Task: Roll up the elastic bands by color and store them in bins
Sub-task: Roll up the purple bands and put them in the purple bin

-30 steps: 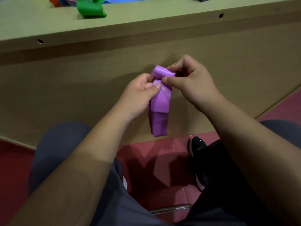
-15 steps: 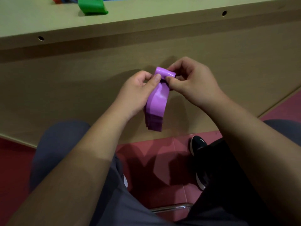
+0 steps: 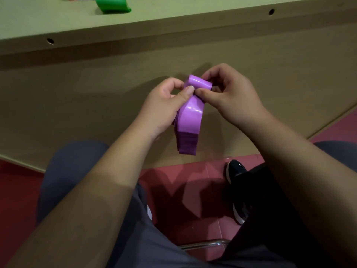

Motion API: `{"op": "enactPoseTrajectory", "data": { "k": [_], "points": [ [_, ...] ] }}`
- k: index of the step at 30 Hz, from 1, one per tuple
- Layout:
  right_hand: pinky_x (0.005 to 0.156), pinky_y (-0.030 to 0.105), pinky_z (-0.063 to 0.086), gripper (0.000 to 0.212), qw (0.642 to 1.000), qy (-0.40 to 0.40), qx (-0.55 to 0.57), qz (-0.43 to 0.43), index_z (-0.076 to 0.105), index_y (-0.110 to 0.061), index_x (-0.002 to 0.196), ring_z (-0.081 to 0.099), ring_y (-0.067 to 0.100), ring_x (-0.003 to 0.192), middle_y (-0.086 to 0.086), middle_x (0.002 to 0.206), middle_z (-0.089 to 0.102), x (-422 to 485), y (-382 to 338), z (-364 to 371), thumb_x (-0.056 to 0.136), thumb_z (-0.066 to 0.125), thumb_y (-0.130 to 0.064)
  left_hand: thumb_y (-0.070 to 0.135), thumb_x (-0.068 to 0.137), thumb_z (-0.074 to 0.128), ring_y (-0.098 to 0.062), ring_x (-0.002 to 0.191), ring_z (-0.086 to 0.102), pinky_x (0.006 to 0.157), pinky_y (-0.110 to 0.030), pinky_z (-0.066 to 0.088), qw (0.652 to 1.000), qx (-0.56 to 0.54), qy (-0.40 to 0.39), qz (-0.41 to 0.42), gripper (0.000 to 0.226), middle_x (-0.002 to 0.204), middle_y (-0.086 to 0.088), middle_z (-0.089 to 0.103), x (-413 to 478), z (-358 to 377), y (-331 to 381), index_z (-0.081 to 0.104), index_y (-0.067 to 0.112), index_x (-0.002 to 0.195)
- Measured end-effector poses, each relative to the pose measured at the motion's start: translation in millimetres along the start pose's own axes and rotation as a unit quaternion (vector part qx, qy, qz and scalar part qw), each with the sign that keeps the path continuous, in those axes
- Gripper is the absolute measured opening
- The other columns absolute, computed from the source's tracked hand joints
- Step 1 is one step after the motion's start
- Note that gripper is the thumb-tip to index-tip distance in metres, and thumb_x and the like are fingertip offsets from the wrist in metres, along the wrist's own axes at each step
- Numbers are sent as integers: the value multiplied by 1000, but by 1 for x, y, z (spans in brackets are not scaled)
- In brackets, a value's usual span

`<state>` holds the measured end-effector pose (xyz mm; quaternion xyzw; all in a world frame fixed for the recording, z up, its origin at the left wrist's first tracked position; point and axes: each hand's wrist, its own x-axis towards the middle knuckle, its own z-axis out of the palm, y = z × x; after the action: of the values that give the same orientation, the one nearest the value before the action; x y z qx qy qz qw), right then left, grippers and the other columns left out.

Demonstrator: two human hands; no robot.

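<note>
While you roll the purple band (image 3: 190, 120), both hands pinch its top.
From the head view, your left hand (image 3: 166, 105) and right hand (image 3: 229, 93) each grip its rolled end with thumb and fingers, in the air in front of the table (image 3: 193, 18); the loose part hangs down. Turn evenly, edges aligned, with light tension. A green band (image 3: 112, 5) lies on the table; no bin is visible.
</note>
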<state>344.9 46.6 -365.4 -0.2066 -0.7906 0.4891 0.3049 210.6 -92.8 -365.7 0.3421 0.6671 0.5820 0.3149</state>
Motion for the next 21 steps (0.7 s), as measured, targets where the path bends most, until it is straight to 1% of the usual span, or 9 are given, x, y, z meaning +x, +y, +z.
{"op": "enactPoseTrajectory", "data": {
  "k": [2, 5, 8, 10, 13, 14, 16, 19, 21],
  "points": [
    [75, 40, 54, 25, 1000, 9, -10, -3, 65, -16, 101, 62, 13, 79, 7, 96, 74, 0, -1, 0, 86, 85, -20, 25, 106, 63, -12, 62, 60, 52, -22, 46, 1000, 6, -10, -9, 16, 84, -7, 70, -2, 1, 2, 65, 11, 114],
    [76, 43, 55, 25, 999, 12, -31, -8, 63, -14, 98, 64, 22, 80, 6, 96, 73, 0, 0, -1, 85, 84, -17, 22, 108, 59, -4, 52, 56, 47, -16, 43, 1000, 15, -20, -18, 18, 76, -2, 65, -2, 3, 4, 62, 8, 118],
    [75, 47, 57, 24, 999, 10, -39, -14, 61, -13, 96, 65, 22, 79, 5, 95, 74, 1, 2, -2, 84, 82, -15, 27, 108, 60, 0, 45, 50, 44, -15, 40, 999, 16, -17, -35, 25, 64, 10, 60, -3, 4, 7, 62, 4, 117],
    [75, 51, 58, 25, 999, 7, -42, -21, 60, -12, 95, 68, 29, 83, 6, 94, 74, 1, 4, -1, 84, 82, -13, 40, 105, 63, -4, 47, 50, 47, -18, 42, 999, 22, -6, -34, 31, 61, 11, 59, -2, 6, 8, 64, 9, 106],
    [75, 55, 57, 26, 998, 2, -48, -32, 59, -12, 93, 69, 33, 86, 8, 94, 73, 2, 8, 2, 82, 82, -11, 58, 97, 66, -16, 60, 56, 61, -33, 49, 998, 52, 11, -18, 41, 69, 2, 65, 0, 6, 5, 65, 17, 93],
    [76, 55, 56, 26, 998, 2, -50, -33, 59, -13, 93, 69, 33, 87, 8, 94, 73, 2, 9, 2, 82, 82, -12, 59, 95, 66, -18, 63, 57, 64, -37, 49, 998, 60, 14, -13, 40, 71, 1, 66, 0, 5, 4, 65, 19, 91],
    [79, 53, 56, 27, 998, 2, -51, -31, 60, -14, 93, 69, 29, 88, 7, 96, 73, 2, 10, 2, 82, 85, -12, 53, 98, 66, -17, 66, 57, 66, -40, 48, 998, 59, 15, -10, 34, 72, 1, 66, 2, 5, 2, 65, 20, 89],
    [80, 45, 56, 28, 999, -16, -32, -16, 62, -19, 93, 63, 17, 82, 10, 97, 72, 2, 9, 0, 82, 87, -10, 47, 100, 67, -17, 69, 56, 68, -39, 48, 998, 54, 14, -15, 29, 77, -3, 66, 5, 3, 0, 65, 20, 92],
    [83, 46, 55, 31, 999, -39, -20, -9, 61, -27, 92, 61, 13, 84, 13, 100, 72, 1, 7, -2, 82, 88, -14, 48, 99, 67, -18, 68, 55, 66, -38, 48, 998, 53, 13, -15, 28, 77, -3, 66, 5, 2, -1, 65, 21, 91]
  ]
}}
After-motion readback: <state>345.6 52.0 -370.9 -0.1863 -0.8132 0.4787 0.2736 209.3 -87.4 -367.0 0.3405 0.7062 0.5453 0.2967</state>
